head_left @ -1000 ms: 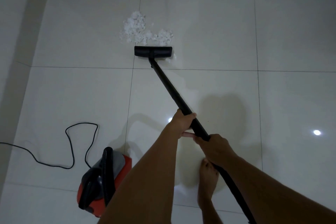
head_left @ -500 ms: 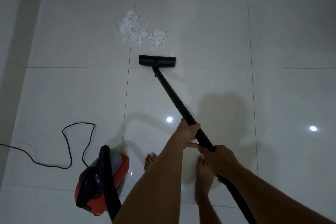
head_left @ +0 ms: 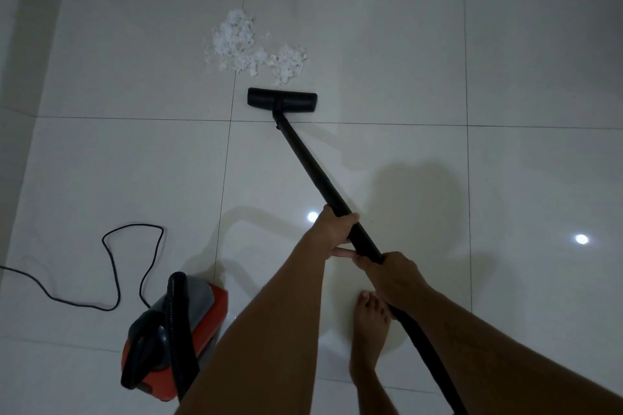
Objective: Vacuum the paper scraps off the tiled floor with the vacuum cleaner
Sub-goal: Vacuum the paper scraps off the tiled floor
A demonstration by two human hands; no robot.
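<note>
Paper scraps (head_left: 236, 44) lie in a loose white heap on the tiled floor (head_left: 505, 44), spread across a grout line (head_left: 233, 91), with a smaller clump trailing off to the right. Just short of that clump, with a thin strip of bare tile between, sits the black floor head (head_left: 282, 100), flat and square to the heap. Up the wand (head_left: 310, 172), the left hand (head_left: 337, 229) has a closed grip round the tube and the right hand (head_left: 394, 276) a closed grip just below it, where the hose (head_left: 426, 350) begins. To do this stroke well, I would say: push the head forward slowly, flat on the tile, so the scraps are drawn in rather than ploughed ahead; take the near clump first, then angle left for the bigger heap. Light paper scatters easily, so short overlapping passes should serve better than one fast shove. Off to the left stands the red vacuum cleaner (head_left: 182, 323), its cord (head_left: 114, 266) looped slack on the floor
</note>
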